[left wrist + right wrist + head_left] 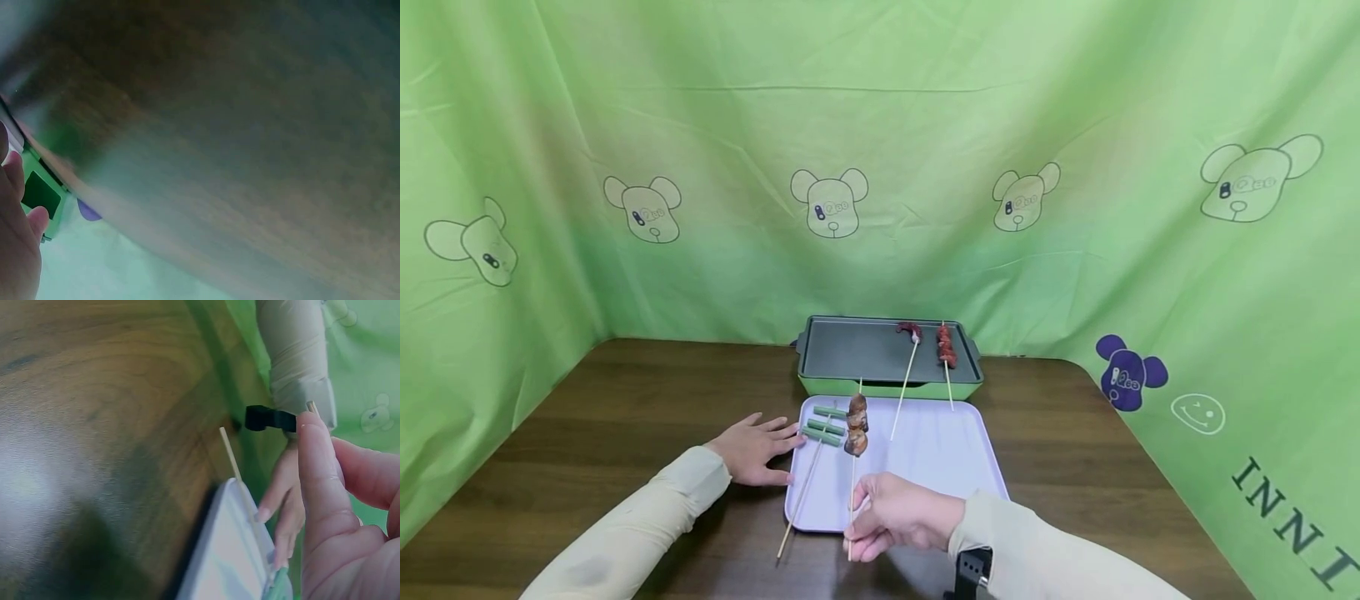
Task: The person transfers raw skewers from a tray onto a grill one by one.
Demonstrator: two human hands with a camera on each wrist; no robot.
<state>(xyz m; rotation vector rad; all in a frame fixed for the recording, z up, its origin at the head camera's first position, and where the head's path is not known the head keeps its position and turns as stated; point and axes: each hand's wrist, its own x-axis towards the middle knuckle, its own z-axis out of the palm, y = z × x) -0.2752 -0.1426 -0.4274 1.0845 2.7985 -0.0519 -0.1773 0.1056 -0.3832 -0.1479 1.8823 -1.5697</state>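
My right hand (pixel 898 512) pinches the lower end of a wooden skewer threaded with several brown meat-like chunks (pixel 857 425), held above the front of a pale lavender tray (pixel 940 467). In the right wrist view the skewer's end (pixel 312 409) pokes out between thumb and finger. My left hand (pixel 756 448) lies with fingers spread at the tray's left edge, fingertips touching its rim. On the tray's left side lies a skewer of green stick-shaped pieces (pixel 823 430), its stick reaching past the front edge.
Behind the tray stands a green grill with a dark griddle plate (pixel 850 346). On its right side lie a skewer with a dark red curled piece (pixel 910 331) and a skewer of red chunks (pixel 946 346), sticks pointing forward. A green printed curtain (pixel 910 275) hangs behind the wooden table (pixel 685 383).
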